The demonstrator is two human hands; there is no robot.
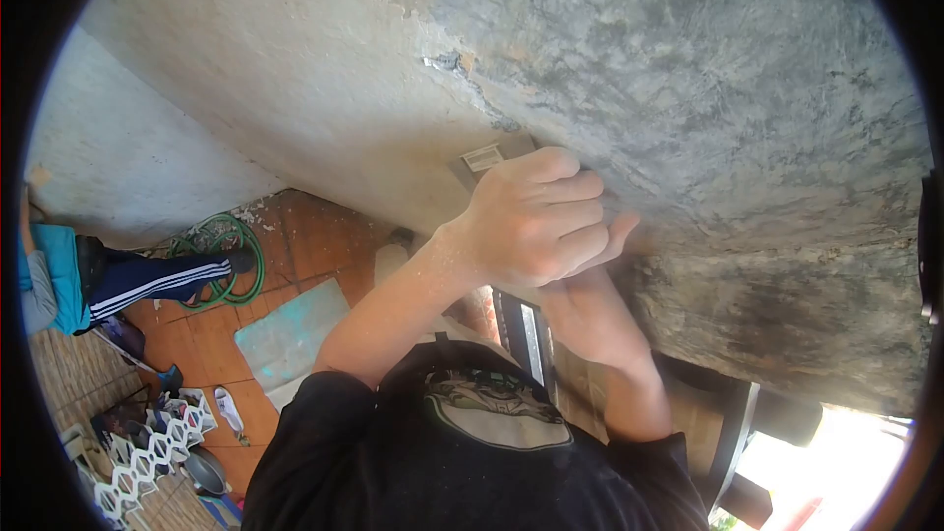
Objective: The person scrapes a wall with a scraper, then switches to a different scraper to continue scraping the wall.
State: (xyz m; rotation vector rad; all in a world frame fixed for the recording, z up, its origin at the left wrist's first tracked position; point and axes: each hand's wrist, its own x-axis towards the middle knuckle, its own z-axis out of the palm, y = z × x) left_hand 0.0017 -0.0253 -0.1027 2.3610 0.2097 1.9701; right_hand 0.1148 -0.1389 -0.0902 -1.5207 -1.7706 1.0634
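My left hand point(541, 221) is closed in a fist close to the wall, with pale dust on its knuckles and forearm. Past its knuckles shows the wide flat grey blade of a scraper point(518, 145) with a pale label, lying against the wall point(629, 69). The scraper's handle is hidden by the fist. My right hand point(585, 320) is pressed up under the left one, and a digit sticks out to the right. Its other fingers are out of sight behind the left fist. Near the blade, the plaster has a chipped, rough strip between a pale area and a mottled grey area.
At the left, another person's leg in dark striped trousers point(157, 285) extends near a coiled green hose point(251, 265). A stained sheet point(290, 334) lies on the orange tiles point(221, 339). A white lattice rack point(147, 462) stands lower left. Metal bars point(733, 442) run at the lower right.
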